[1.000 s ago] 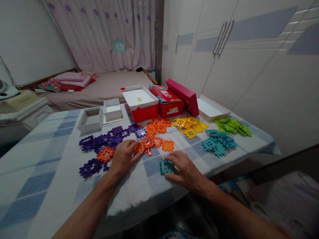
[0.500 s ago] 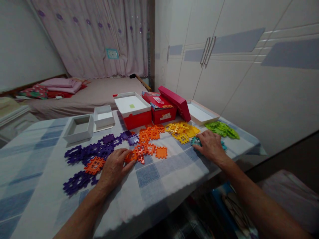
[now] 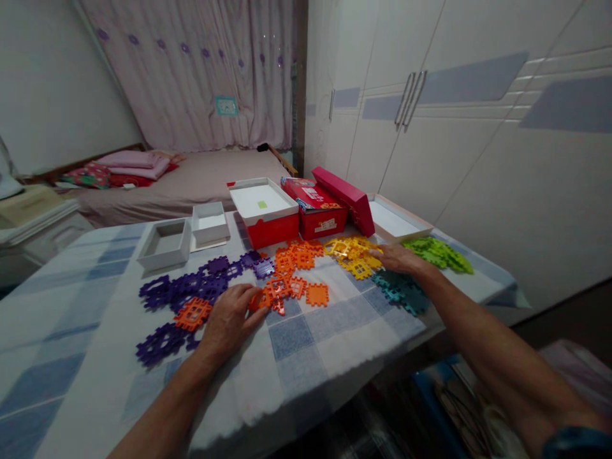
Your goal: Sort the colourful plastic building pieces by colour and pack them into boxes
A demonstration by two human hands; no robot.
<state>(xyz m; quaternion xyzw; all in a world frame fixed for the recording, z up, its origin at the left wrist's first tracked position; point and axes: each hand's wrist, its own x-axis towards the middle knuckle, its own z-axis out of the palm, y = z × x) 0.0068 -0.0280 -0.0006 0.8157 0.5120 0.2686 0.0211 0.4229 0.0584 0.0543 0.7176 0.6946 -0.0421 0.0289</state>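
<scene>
My left hand (image 3: 232,320) rests on the cloth, its thumb and fingers closed around an orange interlocking plastic tile (image 3: 257,299). More orange tiles (image 3: 303,256) spread beyond it, and one orange tile (image 3: 192,313) lies to its left among purple tiles (image 3: 184,290). My right hand (image 3: 399,258) reaches over the teal tiles (image 3: 399,290), with its stretched fingers at the right edge of the yellow tiles (image 3: 361,268). It holds nothing that I can see. Green tiles (image 3: 440,255) lie just right of that wrist.
Behind the tiles stand a red box with a white tray top (image 3: 270,229), another red box (image 3: 322,223) and a leaning red lid (image 3: 347,201). A shallow white tray (image 3: 399,220) and two small grey-white boxes (image 3: 165,255) flank them. A checked cloth (image 3: 306,338) covers the table.
My right hand has moved left and away from me, off the teal tiles to the yellow ones. The left hand stays at the orange tile. The view has shifted slightly.
</scene>
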